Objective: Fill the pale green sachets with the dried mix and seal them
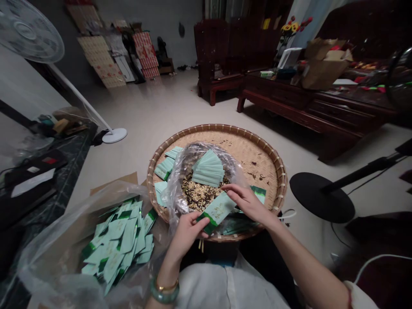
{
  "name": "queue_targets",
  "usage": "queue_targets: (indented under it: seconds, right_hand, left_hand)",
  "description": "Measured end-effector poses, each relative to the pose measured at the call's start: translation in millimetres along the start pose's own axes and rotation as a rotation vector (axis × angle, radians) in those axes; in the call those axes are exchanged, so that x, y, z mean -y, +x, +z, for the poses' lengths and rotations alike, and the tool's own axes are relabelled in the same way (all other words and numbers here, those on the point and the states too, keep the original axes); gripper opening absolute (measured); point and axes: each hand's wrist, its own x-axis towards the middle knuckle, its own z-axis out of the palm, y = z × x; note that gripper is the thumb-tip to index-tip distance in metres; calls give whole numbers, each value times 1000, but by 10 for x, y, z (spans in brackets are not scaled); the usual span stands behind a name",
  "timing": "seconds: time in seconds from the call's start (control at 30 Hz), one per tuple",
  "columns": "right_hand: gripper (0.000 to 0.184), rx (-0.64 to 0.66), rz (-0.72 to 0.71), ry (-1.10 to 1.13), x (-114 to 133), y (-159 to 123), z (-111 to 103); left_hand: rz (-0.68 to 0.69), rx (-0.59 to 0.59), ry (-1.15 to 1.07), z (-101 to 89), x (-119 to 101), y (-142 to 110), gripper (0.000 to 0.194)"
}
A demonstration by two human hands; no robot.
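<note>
A mint-green packet (219, 209) with a darker green end is held slanted over the front of a round woven bamboo tray (280, 171). My left hand (190, 229) pinches its lower, dark green end between thumb and fingers. At the upper end my right hand (246, 201) has its fingers bent in against the packet's edge; its exact grip is partly hidden. Behind the packet, a clear plastic bag (175, 184) lies open with a dry mix (201, 194) of dark and pale bits. On that mix rests a fanned stack of mint-green packets (209, 169).
More packets (165, 167) lie at the tray's left side. To the left, a large clear bag (58, 236) holds a heap of green packets (122, 240). A white fan (114, 135), a black stand base (322, 197) and a dark wooden table (289, 103) stand around.
</note>
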Motion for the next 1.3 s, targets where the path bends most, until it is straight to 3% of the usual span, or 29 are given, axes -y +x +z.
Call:
queue_targets:
  seconds: [0.2,0.3,0.37,0.47,0.53,0.63,0.77,0.87,1.03,1.2,1.3]
  right_hand:
    - [46,-139,-51,-100,53,-9,218]
    - [52,-177,32,71,55,1,189]
    - [59,-155,135,260,41,41,119]
    - [60,-137,185,345,-45,154,23]
    - [47,-157,126,166,-138,256,11]
    - [26,-140,-12,-249,-268,428,87]
    - [29,-41,-8,-657,-330,649,258]
    - [24,-19,26,-761,-319,768,340]
    - [19,-43,-37,-690,-287,770,288]
    - [17,-258,-351,-221,-198,451,175]
    - [18,-250,-437,-93,-123,199,219]
  left_hand:
    - [22,55,-11,54,-21,-27,25]
    - [6,54,-94,23,-19,-37,28]
    - [62,-20,-248,-41,2,-43,29]
    - [312,-255,-669,-185,29,-49,28]
    - [415,-332,-838,-264,26,-51,37]
    - [359,-307,-880,-292,3,-53,54]
    - [301,-299,-809,-219,11,-45,45]
    - [281,-298,-759,-194,40,-26,40]
    - [211,-318,-709,-200,49,13,39]
    - [196,-270,-648,-132,15,43,44]
    - [99,-162,-566,-57,11,52,54]
